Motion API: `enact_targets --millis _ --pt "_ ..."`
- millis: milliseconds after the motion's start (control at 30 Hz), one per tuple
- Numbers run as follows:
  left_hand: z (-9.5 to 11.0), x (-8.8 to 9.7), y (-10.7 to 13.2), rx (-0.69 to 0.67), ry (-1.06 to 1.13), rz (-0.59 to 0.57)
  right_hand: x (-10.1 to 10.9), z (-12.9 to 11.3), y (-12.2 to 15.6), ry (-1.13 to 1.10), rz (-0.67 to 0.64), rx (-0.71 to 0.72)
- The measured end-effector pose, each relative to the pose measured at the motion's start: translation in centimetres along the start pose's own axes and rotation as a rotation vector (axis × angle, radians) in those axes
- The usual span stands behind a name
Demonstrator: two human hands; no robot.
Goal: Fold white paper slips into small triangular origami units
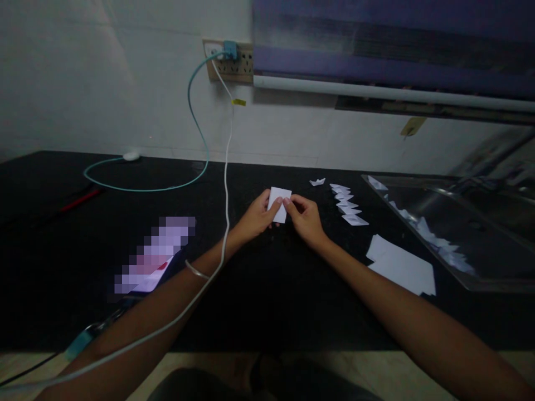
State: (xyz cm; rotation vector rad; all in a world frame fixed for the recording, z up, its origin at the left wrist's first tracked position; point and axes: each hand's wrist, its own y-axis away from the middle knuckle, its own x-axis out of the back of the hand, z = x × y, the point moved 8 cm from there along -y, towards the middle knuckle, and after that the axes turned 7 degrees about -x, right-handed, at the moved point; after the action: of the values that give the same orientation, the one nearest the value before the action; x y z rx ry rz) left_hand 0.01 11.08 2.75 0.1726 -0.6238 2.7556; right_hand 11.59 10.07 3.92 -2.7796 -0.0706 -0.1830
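A small folded sheet of white paper (279, 215) is held up between both hands over the dark counter. My left hand (259, 214) grips its left side, thumb lying on the front face and fingers behind. My right hand (306, 217) pinches the right edge, its thumb tip close to the left thumb. Beyond the right hand lies a single paper boat (317, 182). A row of several folded paper boats (349, 207) sits to the right of it. Nearer to me rests a stack of blank white paper (402, 267).
More folded paper pieces (438, 242) line the rim of the metal sink (501, 223) at right. A lit phone (156, 259), partly blurred out, lies at left. A white cable (227, 184) crosses my left arm; a teal cable (146, 190) loops on the counter (259, 301).
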Motion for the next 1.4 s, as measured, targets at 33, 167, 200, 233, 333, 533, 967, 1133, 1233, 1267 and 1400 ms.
enact_targets --millis 33,167,200,233,333,533,967,1133,1233,1267,1400 --pt "-0.1 0.1 0.0 0.005 -0.005 0.003 0.0 -0.1 0.0 0.005 -0.003 0.006" --pt "-0.4 -0.2 0.0 0.032 0.014 -0.048 0.0 -0.2 0.0 0.016 0.002 0.003" --pt "-0.4 -0.4 0.0 0.032 0.024 -0.075 0.0 -0.2 0.0 0.007 -0.001 -0.001" --pt "-0.4 -0.5 0.0 0.028 0.033 -0.097 0.0 -0.2 0.0 -0.003 -0.005 -0.005" --pt "-0.5 -0.6 0.1 0.013 0.057 -0.129 0.0 0.1 0.0 -0.023 -0.015 -0.02" --pt "-0.9 -0.5 0.0 0.038 0.09 -0.122 0.1 1.0 -0.2 -0.019 -0.015 -0.05" --pt "-0.5 -0.1 -0.1 0.021 0.049 -0.106 0.0 1.1 -0.3 0.004 -0.041 -0.061" --pt "0.0 -0.2 0.2 0.07 0.087 -0.125 0.7 1.3 -0.4 0.038 0.036 -0.065" --pt "0.4 -0.3 0.3 0.096 0.079 -0.145 1.1 1.2 -0.5 0.041 0.07 -0.06" --pt "0.5 -0.3 0.3 0.1 0.071 -0.146 1.2 1.2 -0.6 0.043 0.079 -0.054" --pt "0.5 -0.2 0.2 0.098 0.002 -0.146 1.7 1.3 -0.6 0.047 0.126 -0.05"
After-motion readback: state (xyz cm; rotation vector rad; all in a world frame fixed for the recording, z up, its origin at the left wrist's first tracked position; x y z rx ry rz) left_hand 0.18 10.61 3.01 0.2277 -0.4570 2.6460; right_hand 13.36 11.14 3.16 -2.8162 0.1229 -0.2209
